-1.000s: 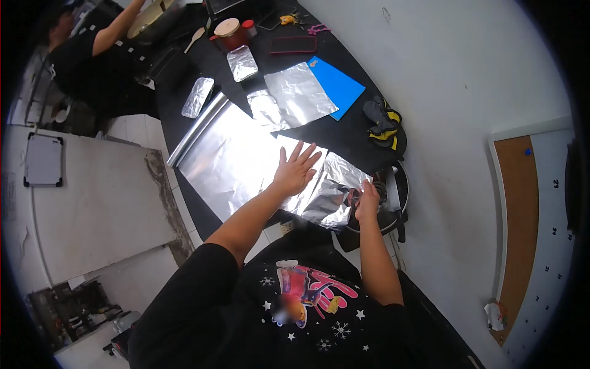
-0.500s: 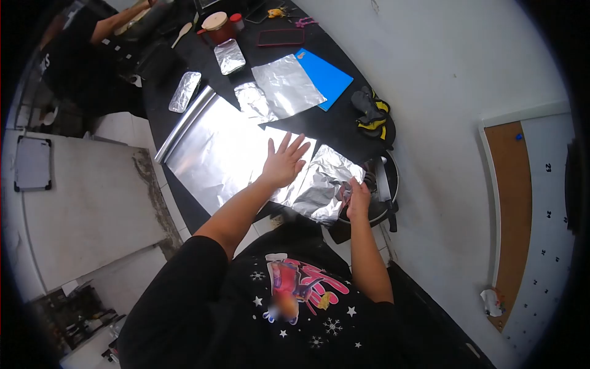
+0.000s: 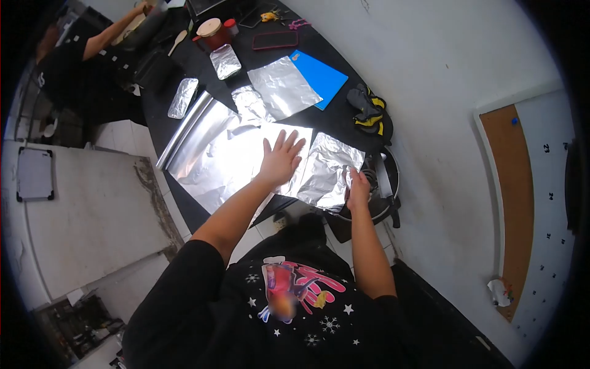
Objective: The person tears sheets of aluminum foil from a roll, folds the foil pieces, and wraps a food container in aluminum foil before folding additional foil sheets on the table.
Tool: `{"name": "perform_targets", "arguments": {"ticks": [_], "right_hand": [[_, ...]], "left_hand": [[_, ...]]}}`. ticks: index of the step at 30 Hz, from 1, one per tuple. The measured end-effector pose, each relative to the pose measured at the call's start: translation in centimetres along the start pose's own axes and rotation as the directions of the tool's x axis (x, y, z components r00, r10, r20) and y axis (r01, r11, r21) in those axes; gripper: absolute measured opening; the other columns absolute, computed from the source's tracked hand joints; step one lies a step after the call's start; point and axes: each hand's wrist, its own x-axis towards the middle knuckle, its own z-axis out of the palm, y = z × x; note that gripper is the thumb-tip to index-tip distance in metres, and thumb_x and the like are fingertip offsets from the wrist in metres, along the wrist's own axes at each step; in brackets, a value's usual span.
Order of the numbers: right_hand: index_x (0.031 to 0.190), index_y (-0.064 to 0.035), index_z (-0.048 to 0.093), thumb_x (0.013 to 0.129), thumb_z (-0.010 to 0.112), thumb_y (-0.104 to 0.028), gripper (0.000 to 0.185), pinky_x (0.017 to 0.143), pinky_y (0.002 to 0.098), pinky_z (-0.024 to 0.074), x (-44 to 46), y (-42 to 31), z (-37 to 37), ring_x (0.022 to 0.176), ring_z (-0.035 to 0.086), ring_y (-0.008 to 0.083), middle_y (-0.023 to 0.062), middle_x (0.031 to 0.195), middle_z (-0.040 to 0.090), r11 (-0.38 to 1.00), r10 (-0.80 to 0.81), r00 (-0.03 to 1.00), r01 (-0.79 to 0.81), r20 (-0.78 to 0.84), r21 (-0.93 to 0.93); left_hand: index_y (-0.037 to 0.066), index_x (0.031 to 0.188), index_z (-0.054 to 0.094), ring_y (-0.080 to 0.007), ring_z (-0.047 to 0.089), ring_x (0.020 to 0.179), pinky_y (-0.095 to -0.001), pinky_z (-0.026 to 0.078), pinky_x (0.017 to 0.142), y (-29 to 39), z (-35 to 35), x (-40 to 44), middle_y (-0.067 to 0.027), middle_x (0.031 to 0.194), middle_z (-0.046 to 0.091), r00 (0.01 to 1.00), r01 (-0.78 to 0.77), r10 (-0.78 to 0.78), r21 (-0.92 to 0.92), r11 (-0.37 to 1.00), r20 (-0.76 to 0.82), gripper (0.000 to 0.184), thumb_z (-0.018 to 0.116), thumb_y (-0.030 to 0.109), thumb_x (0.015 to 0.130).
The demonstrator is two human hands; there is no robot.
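From the head view, our left hand (image 3: 281,165) lies flat, fingers spread, on the foil (image 3: 232,147) over the desk (image 3: 335,120); our right hand (image 3: 358,189) pinches crumpled foil beside the pan (image 3: 398,171). An uneven pull could tear it, or the pan could snag it.

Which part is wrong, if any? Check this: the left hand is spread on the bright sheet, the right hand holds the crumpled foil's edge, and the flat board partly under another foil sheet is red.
The colour is wrong: the head view shows the board is blue. The left hand, right hand and foil sheet are as you say.
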Motion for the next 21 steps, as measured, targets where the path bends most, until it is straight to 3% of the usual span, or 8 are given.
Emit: {"name": "perform_targets", "arguments": {"ticks": [8, 11, 15, 21], "right_hand": [[0.103, -0.0002, 0.06, 0.091, 0.058, -0.017, 0.021, 0.071, 0.0268, 0.0487, -1.2, -0.2, -0.5, 0.082, 0.061, 0.0139, 0.0046, 0.093, 0.063, 0.995, 0.077, 0.997, -0.075, -0.021, 0.064], [0.082, -0.0052, 0.061, 0.089, 0.061, -0.019, 0.015, 0.056, 0.0237, 0.039, -2.5, -0.7, -0.1, 0.064, 0.05, 0.0068, -0.0027, 0.074, 0.055, 0.994, 0.031, 0.999, -0.027, -0.036, 0.108], [0.086, -0.0067, 0.062, 0.087, 0.065, -0.021, 0.014, 0.047, 0.0215, 0.036, -3.7, -1.5, 0.4, 0.056, 0.048, 0.0048, -0.0048, 0.073, 0.056, 0.981, 0.158, 0.986, -0.151, -0.045, 0.125], [0.093, -0.0026, 0.062, 0.086, 0.066, -0.016, 0.015, 0.064, 0.0234, 0.0442, -4.0, 0.0, -0.1, 0.072, 0.056, 0.0083, 0.0006, 0.085, 0.063, 0.987, 0.132, 0.991, -0.133, 0.017, 0.094]], "left_hand": [[0.024, 0.141, 0.034, -0.0332, 0.016, 0.14, -0.0693, 0.015, 0.102, 0.1, 0.4, -1.1, -0.0044, 0.151, 0.022, 1.0, 0.001, -0.001, -0.011, 1.0, -0.021, 0.048, 0.038, 0.035, 0.095], [0.023, 0.142, 0.034, -0.0331, 0.016, 0.14, -0.0676, 0.012, 0.104, 0.1, 0.2, -1.0, -0.0055, 0.152, 0.021, 1.0, 0.013, -0.013, -0.016, 1.0, 0.017, 0.048, 0.036, 0.034, 0.095], [0.022, 0.141, 0.035, -0.0347, 0.017, 0.139, -0.0707, 0.014, 0.101, 0.0, 0.4, -1.2, -0.0068, 0.151, 0.022, 0.999, 0.007, -0.008, -0.017, 1.0, -0.044, 0.049, 0.039, 0.035, 0.094], [0.023, 0.141, 0.035, -0.0355, 0.016, 0.139, -0.0718, 0.014, 0.1, 1.1, -0.3, -2.4, -0.0089, 0.151, 0.021, 0.997, 0.07, -0.072, -0.048, 0.996, -0.03, 0.05, 0.041, 0.037, 0.093]]}}
